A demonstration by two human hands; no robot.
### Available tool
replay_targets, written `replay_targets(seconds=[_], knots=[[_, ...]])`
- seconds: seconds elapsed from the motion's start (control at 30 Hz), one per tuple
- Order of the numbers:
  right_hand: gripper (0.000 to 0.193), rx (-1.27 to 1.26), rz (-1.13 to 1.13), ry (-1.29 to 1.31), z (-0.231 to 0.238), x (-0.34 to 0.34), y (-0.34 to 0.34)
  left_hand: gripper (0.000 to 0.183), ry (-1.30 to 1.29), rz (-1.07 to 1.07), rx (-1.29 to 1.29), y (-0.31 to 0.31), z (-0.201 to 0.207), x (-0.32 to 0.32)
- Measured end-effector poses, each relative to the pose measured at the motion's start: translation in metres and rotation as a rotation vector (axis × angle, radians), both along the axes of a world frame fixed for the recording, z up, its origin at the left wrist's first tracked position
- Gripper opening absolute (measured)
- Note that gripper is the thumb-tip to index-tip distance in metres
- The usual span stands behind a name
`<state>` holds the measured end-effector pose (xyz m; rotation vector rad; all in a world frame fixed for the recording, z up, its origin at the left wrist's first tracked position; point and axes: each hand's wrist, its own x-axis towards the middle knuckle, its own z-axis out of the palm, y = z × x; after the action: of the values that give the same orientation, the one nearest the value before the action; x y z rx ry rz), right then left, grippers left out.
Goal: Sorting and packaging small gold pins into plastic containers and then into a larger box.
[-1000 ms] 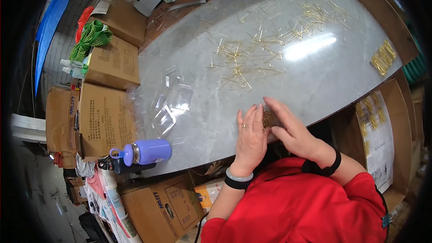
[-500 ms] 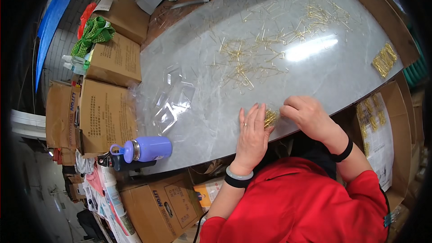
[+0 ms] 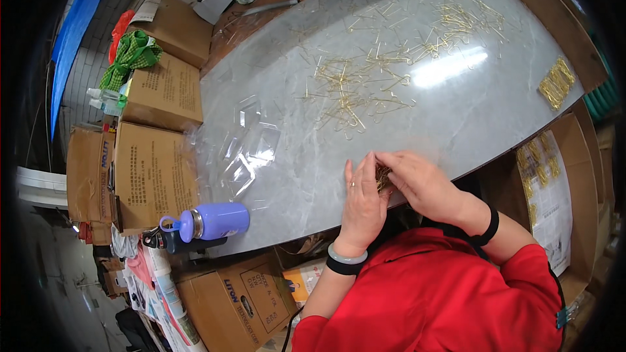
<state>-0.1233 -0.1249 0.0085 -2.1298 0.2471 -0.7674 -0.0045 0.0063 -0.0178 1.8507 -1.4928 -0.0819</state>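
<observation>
A small bundle of thin gold wire hooks (image 3: 383, 177) is cupped between my two hands at the near edge of the grey marbled table (image 3: 303, 182). My left hand (image 3: 362, 203) closes round its left side, fingers upright and pressed together. From the right, my right hand (image 3: 422, 186) folds over the bundle, its fingertips meeting those of the left. Much of the bundle is hidden by the fingers. Beyond my hands lies a loose, tangled pile of the hooks (image 3: 345, 88).
More loose hooks (image 3: 460, 23) spread toward the back right. A neat block of hooks (image 3: 557, 85) lies at the right edge. Clear plastic trays (image 3: 251, 150) and a purple bottle (image 3: 223, 220) are at left, beside stacked cartons (image 3: 156, 169). An open carton (image 3: 577, 221) holds hook bundles on paper.
My right hand has moved left from beside the bundle and now covers it, touching my left hand. My left hand stays nearly in place.
</observation>
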Motion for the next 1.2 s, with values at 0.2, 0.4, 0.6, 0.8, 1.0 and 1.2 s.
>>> replay_targets(seconds=[0.2,0.4,0.6,0.8,1.0,1.2], knots=[[0.044,-0.314,-0.096,0.094,0.001,-0.002,-0.007,0.085,0.001,0.001,-0.029,0.0,0.005,-0.003],[0.043,-0.236,0.074,0.117,0.002,-0.001,-0.007,0.087,0.01,0.028,-0.049,0.002,0.003,-0.002],[0.045,-0.268,0.133,-0.03,0.012,0.002,-0.001,0.096,0.048,-0.005,-0.085,0.002,0.006,0.0],[0.035,-0.378,0.083,0.128,-0.009,0.0,-0.015,0.111,0.119,-0.014,-0.099,0.002,0.003,0.0],[0.031,-0.317,0.088,-0.027,0.004,0.006,-0.004,0.112,0.128,0.017,-0.084,0.003,0.005,0.001],[0.036,-0.348,0.092,0.077,-0.015,0.003,-0.006,0.116,0.166,-0.005,-0.046,0.006,0.014,0.004]])
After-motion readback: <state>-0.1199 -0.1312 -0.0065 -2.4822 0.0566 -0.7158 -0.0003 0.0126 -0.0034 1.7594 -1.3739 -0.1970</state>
